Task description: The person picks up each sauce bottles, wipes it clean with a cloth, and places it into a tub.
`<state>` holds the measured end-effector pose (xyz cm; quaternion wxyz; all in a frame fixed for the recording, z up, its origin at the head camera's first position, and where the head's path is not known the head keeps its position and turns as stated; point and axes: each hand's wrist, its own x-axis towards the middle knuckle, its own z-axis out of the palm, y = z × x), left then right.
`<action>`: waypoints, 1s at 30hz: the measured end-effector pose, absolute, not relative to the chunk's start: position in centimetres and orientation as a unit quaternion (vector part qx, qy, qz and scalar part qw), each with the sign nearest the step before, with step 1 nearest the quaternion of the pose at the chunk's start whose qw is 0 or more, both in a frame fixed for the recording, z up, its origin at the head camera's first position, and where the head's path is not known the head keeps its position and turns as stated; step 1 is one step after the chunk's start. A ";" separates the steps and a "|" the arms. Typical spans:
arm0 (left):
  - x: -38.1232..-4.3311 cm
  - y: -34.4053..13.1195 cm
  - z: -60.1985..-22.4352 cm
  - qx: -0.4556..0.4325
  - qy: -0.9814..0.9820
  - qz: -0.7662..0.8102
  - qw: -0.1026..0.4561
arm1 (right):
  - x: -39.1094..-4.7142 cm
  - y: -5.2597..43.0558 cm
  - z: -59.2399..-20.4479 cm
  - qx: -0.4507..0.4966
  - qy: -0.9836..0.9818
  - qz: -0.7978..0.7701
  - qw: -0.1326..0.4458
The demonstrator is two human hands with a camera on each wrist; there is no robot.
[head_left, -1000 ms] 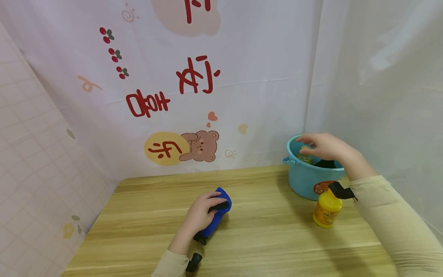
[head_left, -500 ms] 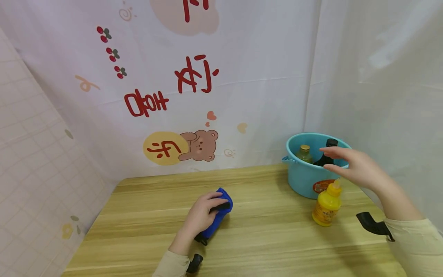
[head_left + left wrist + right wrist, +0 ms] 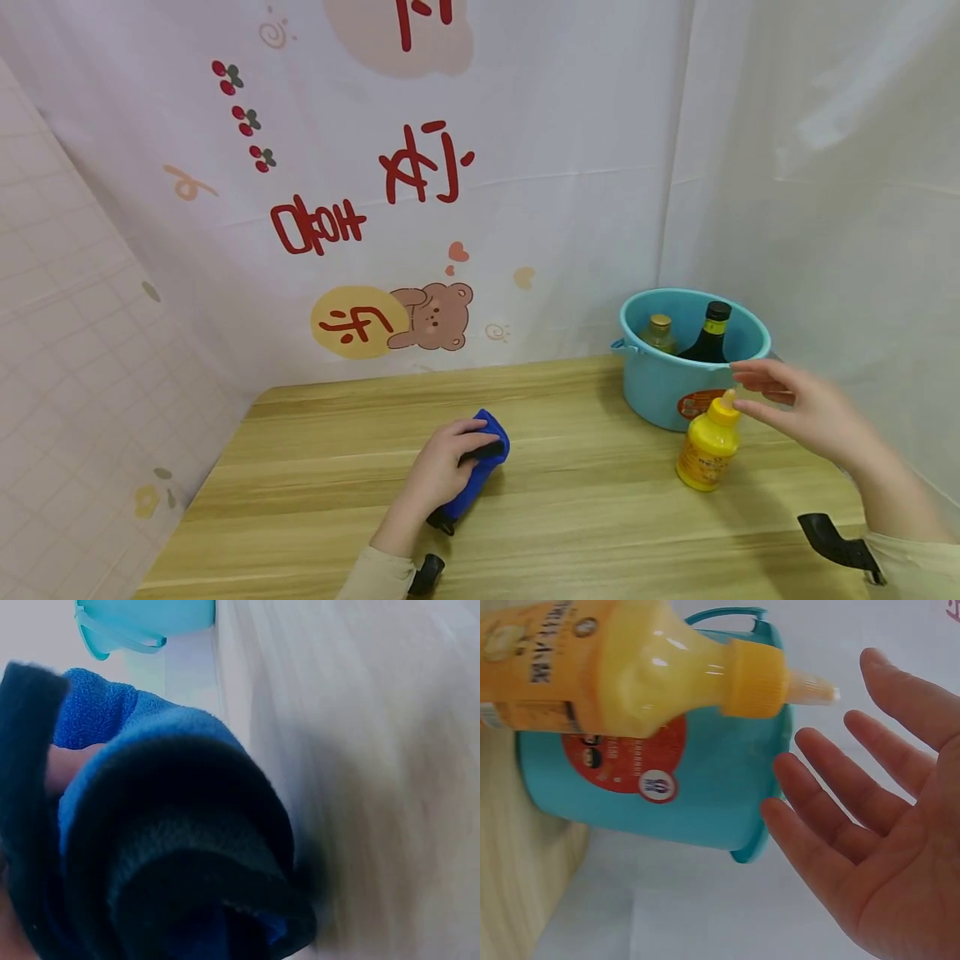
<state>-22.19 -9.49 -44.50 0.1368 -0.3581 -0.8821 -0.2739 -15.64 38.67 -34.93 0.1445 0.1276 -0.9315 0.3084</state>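
Note:
My left hand [image 3: 438, 468] grips a rolled blue cloth [image 3: 469, 493] with black edging, low over the table on the left-centre. Seen from the left wrist, the roll's dark end [image 3: 202, 847] faces the camera and a black strip [image 3: 26, 750] crosses beside a finger. My right hand [image 3: 813, 412] hovers empty, its thumb close to the nozzle of a yellow squeeze bottle [image 3: 705, 454] standing upright on the table. In the right wrist view its fingers [image 3: 821, 814] are spread and relaxed, just beyond the tip of that bottle.
A light blue bucket [image 3: 652, 392] with a red label stands behind the yellow bottle. Inside it are a gold-capped glass bottle [image 3: 659, 333] and a dark bottle [image 3: 707, 343] with a black cap. White printed sheets [image 3: 570, 208] hang behind the wooden table [image 3: 570, 517].
My right hand has drawn back from over the bucket, moving right and down toward the yellow bottle. The left hand stays with the cloth, shifted only slightly.

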 end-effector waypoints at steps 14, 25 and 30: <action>-22.0 -9.2 -45.0 -0.367 -0.877 -0.273 0.151 | -16.8 38.4 -39.6 0.121 -0.924 0.328 0.154; -21.9 -9.3 -45.0 -0.360 -0.879 -0.274 0.150 | -17.0 37.8 -40.7 0.147 -0.909 0.337 0.198; -21.9 -9.3 -45.0 -0.359 -0.880 -0.275 0.149 | -16.9 37.3 -40.6 0.159 -0.906 0.330 0.212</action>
